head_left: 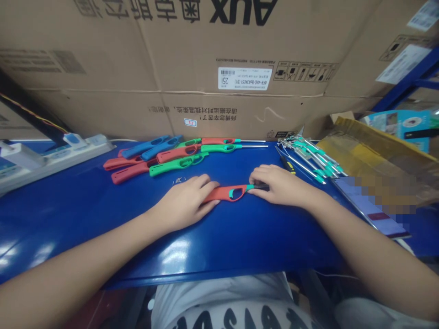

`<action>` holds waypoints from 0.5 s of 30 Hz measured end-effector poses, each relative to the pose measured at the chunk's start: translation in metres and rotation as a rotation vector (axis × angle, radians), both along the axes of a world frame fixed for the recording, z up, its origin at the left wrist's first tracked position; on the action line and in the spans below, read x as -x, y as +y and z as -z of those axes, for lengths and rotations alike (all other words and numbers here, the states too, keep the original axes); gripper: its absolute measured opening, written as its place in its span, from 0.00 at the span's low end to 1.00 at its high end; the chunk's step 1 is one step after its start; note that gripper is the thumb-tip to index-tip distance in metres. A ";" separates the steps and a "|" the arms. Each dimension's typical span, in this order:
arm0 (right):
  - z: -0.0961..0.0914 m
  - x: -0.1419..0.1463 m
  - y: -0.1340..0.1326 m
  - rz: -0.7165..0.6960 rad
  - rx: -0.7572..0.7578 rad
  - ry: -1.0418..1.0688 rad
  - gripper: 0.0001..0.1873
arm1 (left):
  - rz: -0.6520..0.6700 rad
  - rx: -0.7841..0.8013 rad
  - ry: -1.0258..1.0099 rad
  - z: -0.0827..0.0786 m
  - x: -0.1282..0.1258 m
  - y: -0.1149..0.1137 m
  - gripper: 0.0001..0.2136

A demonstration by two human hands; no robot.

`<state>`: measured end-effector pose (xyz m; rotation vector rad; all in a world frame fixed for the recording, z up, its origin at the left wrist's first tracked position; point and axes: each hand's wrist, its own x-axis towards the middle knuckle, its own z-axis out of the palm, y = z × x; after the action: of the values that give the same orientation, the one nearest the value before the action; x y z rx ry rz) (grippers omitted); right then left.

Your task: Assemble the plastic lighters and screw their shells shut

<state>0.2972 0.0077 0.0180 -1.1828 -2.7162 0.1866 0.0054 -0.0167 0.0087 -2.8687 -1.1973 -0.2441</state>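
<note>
A red long-necked gas lighter (222, 193) with a green trigger lies level just above or on the blue table. My left hand (188, 201) is closed around its handle end. At the other end, the fingers of my right hand (274, 185) pinch the green collar and neck, most of which they hide. Beyond my left hand is a pile of red, green and blue lighter handles (171, 167). Two lighters there, a red one (219, 141) and a green one (219, 148), have metal tubes. Past my right hand lie several metal lighter tubes (318, 160) with green collars.
A yellow-and-black tool (287, 164) lies near the tubes. A lit phone or tablet (370, 205) rests at the right beside a yellow-brown package (384, 155). A white power strip (58, 162) is at the left. A large cardboard box (192, 55) stands behind the table (219, 246).
</note>
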 end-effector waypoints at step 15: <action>-0.001 -0.050 0.033 0.811 0.026 -0.339 0.19 | -0.099 0.107 -0.009 -0.010 -0.004 -0.025 0.17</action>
<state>0.3472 0.0403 0.0195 -2.3668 -2.2179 -0.1005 0.0096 -0.0421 0.0191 -2.8892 -1.3900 -0.1966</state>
